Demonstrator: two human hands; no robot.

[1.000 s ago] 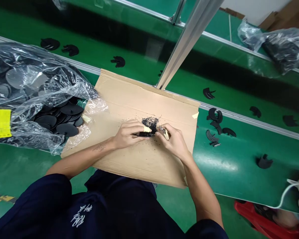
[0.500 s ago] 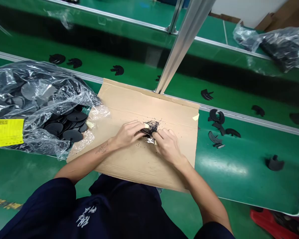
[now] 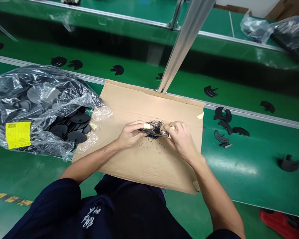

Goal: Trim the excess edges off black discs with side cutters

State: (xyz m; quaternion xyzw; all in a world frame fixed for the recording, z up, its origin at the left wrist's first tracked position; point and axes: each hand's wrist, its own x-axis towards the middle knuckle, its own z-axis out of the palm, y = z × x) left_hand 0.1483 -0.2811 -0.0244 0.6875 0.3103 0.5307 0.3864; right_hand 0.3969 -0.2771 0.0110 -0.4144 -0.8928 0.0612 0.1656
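My left hand (image 3: 131,133) grips a flat black plastic disc (image 3: 150,132) edge-on over a sheet of brown cardboard (image 3: 144,159). One of its fingertips wears a pale tape wrap. My right hand (image 3: 180,137) is closed round a small metal tool whose tip meets the disc's edge. A heap of black shavings (image 3: 156,126) lies on the cardboard just behind both hands.
A clear plastic bag (image 3: 37,109) full of black discs, with a yellow label (image 3: 18,134), lies at the left. Trimmed black pieces (image 3: 223,127) lie on the green bench at the right, others on the green conveyor belt (image 3: 94,56) behind. A slanted metal post (image 3: 181,43) rises behind the cardboard.
My right hand has drawn the tool back and forth along the disc's edge. The pieces on the belt sit further right relative to the cardboard; the view shifted a little.
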